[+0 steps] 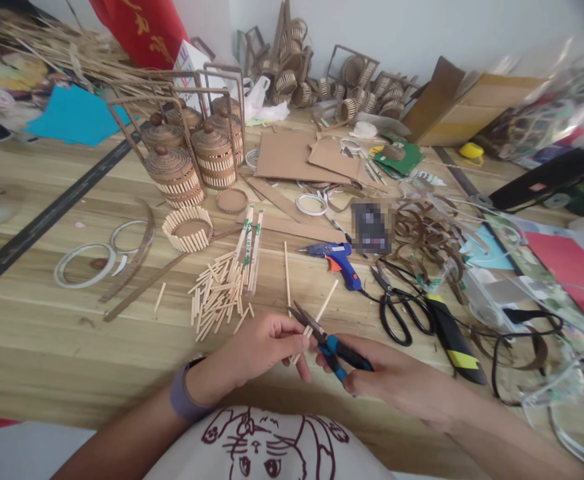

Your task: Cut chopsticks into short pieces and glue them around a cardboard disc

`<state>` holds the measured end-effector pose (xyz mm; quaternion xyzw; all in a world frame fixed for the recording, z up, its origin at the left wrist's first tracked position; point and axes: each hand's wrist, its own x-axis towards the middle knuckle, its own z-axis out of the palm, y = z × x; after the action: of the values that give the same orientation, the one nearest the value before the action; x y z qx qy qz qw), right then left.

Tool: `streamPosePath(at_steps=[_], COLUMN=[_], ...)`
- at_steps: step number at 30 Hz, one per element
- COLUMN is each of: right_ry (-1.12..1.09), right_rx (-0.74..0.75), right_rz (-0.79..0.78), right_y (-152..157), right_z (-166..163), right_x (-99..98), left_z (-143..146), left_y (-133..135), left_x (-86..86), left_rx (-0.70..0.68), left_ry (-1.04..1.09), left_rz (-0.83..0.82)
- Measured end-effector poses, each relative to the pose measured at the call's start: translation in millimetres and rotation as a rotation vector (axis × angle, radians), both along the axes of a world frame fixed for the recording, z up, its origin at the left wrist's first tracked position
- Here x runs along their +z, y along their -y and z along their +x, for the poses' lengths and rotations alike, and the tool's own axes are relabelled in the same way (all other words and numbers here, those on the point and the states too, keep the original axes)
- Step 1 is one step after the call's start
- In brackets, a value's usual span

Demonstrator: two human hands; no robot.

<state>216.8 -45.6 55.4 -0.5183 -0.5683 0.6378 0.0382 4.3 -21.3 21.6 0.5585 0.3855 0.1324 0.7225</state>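
Wooden stick [328,299] slants up out of our left hand [268,343], above the near edge of the wooden table [137,360]. We pinch it with thumb and fingers almost fully closed, and its upper end juts clear toward the glue gun. Our right hand [385,367] is curled round the blue-and-black handles of the long-nosed pliers [329,344], its fingers partly bent. The pointed jaws stand slightly apart and cross close by the stick at our left fingers; we cannot tell whether they touch it.

Just beyond the tips, a longer stick [287,273] lies on the table. To its left we have a loose pile of short cut sticks [217,300], with paper-wrapped chopsticks [249,243] lying against its far right side. A small round basket [190,239], walled with upright sticks, sits behind the pile, next to a cardboard disc [232,200].

On our right are a blue glue gun [341,261] with an orange trigger, black-handled scissors [396,308] and a black-and-yellow utility knife [455,340]. White rings [85,265] lie over on our left.

Farther back we see lidded baskets [172,175] with tall frame handles, flat cardboard sheets [292,155], and an open cardboard box [472,110] near the wall
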Motion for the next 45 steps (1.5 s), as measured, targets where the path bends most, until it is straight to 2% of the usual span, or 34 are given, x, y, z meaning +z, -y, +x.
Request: streamPosePath(at_steps=[5,13,19,28,33,37,45], right_ry=[-0.012,0.006,0.084,0.154,0.204,0.197,0.051], right_rx=[0.008,-0.007,0.017,0.060,0.081,0.070,0.064], right_rz=[-0.051,-0.039,0.012,0.104,0.152,0.178,0.110], right_y=[-1.5,0.2,3.6,2.9,5.6,7.6,4.4], right_z=[-2.2,-3.5,-5.3,-9.6,-9.6,-6.8,-5.1], right_x=[1.6,-0.6,-4.6,-1.9,-4.6,-8.0,-5.2], left_z=[0.2,1.2,2.4,3.5,3.4,4.2,3.6], left_y=[0.5,0.3,1.1,5.7,4.6,3.4,5.1], left_x=[1.8,3.1,-2.5,-14.5,-16.0,-16.0,-17.6], left_rx=[-0.004,0.005,0.017,-0.006,-0.002,0.003,0.005], left_ry=[-0.011,-0.023,-0.006,0.030,0.032,0.030,0.052], left_rz=[-0.002,-0.018,-0.050,-0.236,-0.275,-0.282,-0.250])
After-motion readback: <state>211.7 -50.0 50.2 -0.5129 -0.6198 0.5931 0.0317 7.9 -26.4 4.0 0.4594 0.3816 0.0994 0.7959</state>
